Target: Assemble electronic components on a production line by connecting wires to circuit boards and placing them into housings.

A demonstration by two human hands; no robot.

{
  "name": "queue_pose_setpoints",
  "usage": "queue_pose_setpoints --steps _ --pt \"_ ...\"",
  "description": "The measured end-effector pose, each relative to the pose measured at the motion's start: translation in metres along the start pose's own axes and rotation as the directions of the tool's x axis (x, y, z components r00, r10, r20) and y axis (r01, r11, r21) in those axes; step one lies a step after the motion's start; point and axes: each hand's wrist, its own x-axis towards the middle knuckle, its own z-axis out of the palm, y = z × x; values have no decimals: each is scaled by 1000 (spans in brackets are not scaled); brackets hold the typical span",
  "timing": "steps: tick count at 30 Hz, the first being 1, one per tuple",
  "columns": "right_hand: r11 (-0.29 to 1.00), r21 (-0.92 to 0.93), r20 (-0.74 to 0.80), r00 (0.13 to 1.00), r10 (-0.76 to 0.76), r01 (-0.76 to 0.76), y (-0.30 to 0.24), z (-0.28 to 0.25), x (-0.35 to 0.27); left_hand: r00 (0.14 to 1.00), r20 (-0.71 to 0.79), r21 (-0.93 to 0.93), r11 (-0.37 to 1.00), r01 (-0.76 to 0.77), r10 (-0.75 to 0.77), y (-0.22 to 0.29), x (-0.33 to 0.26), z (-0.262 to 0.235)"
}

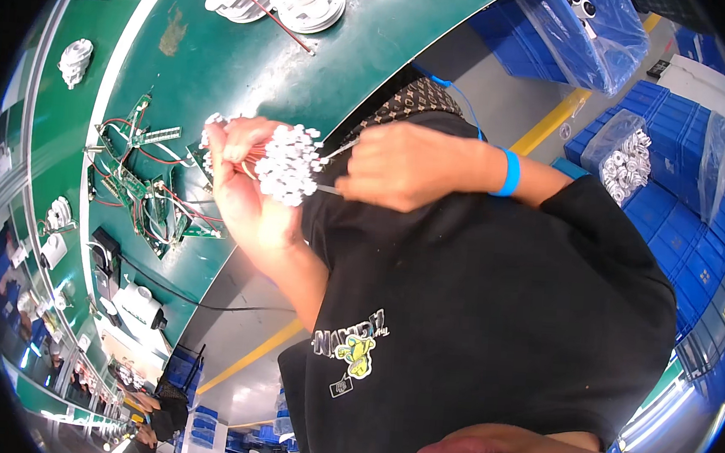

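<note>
in the head view, the left hand [245, 193] is grasping a white-tipped wire bundle [287, 168] by the worktop's [215, 55] edge; the right hand [395, 166] is curling beside it, its grip unclear. wires are seemingly being arranged; the next move is probably calling for a steady bundle.

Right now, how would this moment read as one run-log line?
left hand: holds wire bundle with white connectors | right hand: curled beside bundle, grip unclear | circuit boards: on green table
</note>
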Motion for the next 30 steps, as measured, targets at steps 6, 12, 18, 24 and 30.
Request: queue_pose_setpoints --steps 6,12,18,24,30 --pt "-63 938 318 775 546 -340 39 -14 -22 994 91 134 989 -70 58 -10 -14 1" --pt "-520 823 78 861 502 228 25 -18 -13 975 222 119 993 -17 -10 -4 -14 -14" --pt "-391 920 169 873 459 28 31 -28 -5 964 233 260 963 67 -129 -10 -20 -17" --pt "728 622 -48 913 405 -290 23 -41 8 982 191 493 864 -101 6 -13 -20 -19" --pt "642 585 232 861 452 -495 16 -44 27 975 205 803 556 -217 85 -17 -30 -14"
